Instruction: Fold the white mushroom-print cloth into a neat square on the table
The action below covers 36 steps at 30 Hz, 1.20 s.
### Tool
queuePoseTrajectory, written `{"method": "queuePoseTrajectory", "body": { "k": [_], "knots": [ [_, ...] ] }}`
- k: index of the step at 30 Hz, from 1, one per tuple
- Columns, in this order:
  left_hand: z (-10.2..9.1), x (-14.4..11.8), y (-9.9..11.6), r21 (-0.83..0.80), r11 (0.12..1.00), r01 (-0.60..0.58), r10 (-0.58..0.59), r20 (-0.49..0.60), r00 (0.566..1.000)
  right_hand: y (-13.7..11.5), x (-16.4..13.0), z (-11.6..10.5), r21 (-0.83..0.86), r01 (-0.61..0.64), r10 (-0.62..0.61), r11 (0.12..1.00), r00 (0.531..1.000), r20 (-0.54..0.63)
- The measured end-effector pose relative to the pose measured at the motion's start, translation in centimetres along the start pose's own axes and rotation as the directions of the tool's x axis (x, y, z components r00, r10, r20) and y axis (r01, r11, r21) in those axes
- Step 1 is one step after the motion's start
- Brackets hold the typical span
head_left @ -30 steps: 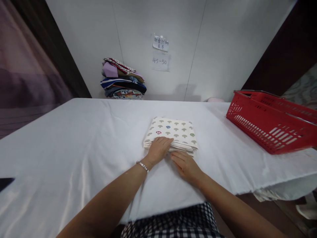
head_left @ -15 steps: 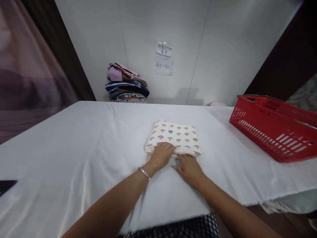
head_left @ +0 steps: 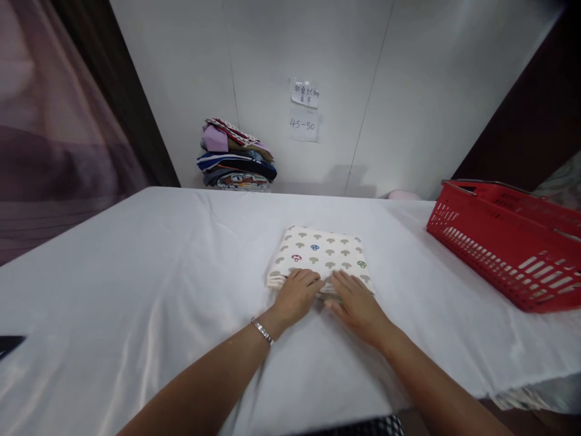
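A cream cloth (head_left: 327, 249) printed with mushrooms lies folded into a thick rectangle on the white-covered table (head_left: 190, 290). My left hand (head_left: 297, 295), with a silver bracelet at its wrist, grips the near edge of this folded cloth. Its fingers curl over the top, and the thumb is hidden. Beside it, my right hand (head_left: 357, 306) rests its outstretched fingers on the cloth's near right part, slightly blurred. The right thumb points toward the left hand. Several layers show along the near edge.
A red plastic basket (head_left: 503, 242) stands at the table's right side. Against the wall at the back is a stack of folded fabrics (head_left: 238, 156). Paper signs (head_left: 305, 126) hang on the wall. A dark flat object (head_left: 9, 344) lies at the left edge.
My right hand's fingers have come from under the cloth's near edge up onto its top. My left hand stays at the near edge. The view has shifted slightly.
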<state>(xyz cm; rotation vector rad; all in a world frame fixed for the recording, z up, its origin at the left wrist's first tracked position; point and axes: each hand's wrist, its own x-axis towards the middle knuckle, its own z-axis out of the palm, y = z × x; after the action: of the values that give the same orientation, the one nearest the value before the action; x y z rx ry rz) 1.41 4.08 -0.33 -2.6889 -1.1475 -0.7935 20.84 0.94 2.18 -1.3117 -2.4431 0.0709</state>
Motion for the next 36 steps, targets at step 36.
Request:
{"method": "queuePoseTrajectory", "body": {
  "k": [36],
  "knots": [
    [-4.2,-5.8,-3.9,-0.531,0.537,0.655,-0.781,-0.019,0.625,1.5,-1.3,4.1,-0.238,0.095,-0.125,0.967,0.986,-0.114]
  ]
}}
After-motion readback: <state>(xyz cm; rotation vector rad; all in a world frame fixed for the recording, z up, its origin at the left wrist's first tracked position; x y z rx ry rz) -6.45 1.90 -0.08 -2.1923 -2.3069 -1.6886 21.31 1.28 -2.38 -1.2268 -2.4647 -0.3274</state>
